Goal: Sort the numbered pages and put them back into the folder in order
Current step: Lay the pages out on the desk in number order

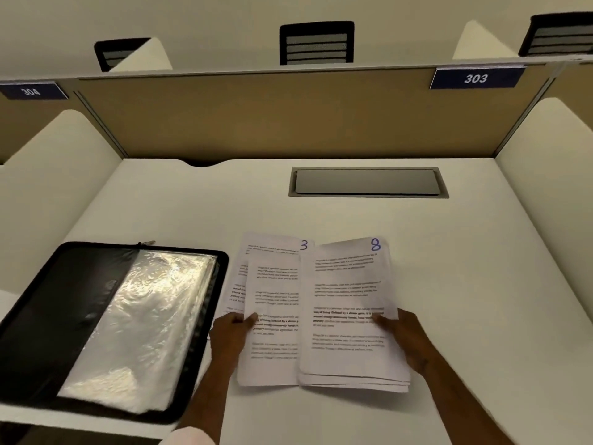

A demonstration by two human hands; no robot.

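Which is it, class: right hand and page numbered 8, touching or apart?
Touching. The head view shows the right hand gripping the page numbered 8, thumb on its face.

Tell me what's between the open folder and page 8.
In the head view, the left hand and its fanned pages, one marked 3, lie between the folder and page 8.

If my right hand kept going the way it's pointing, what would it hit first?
The right hand points forward and left, across the page marked 8 it holds. Past that, probably the page marked 3 in the left hand; depth is unclear.
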